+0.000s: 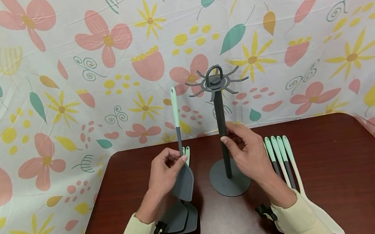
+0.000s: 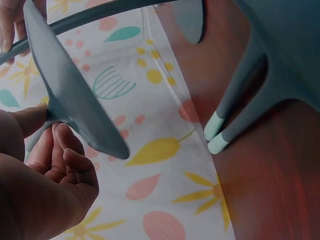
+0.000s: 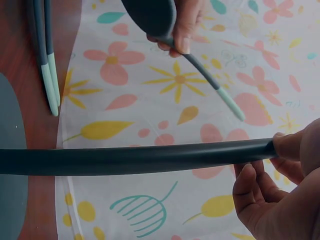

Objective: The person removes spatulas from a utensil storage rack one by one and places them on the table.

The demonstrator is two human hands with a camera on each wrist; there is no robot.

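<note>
My left hand (image 1: 162, 174) pinches a spatula (image 1: 184, 184) by its grey neck. Its mint handle points up and its broad grey head hangs below the fingers, above the table. With thumb and fingers, my right hand (image 1: 250, 153) grips the dark grey pole of a utensil stand (image 1: 221, 124). This stand is upright on its round base (image 1: 231, 187), with a ring of hooks and a loop on top; no utensil hangs there. In the left wrist view the spatula head (image 2: 75, 95) shows nearly edge-on. The right wrist view shows the pole (image 3: 125, 159) between thumb and fingers.
Two grey-headed utensils (image 1: 192, 218) lie overlapping at the left, handles towards the back. On the right, several mint-handled utensils (image 1: 277, 148) lie side by side, one with a pale flat head (image 1: 328, 219). A flowered cloth (image 1: 113, 83) hangs behind the brown table (image 1: 354, 164).
</note>
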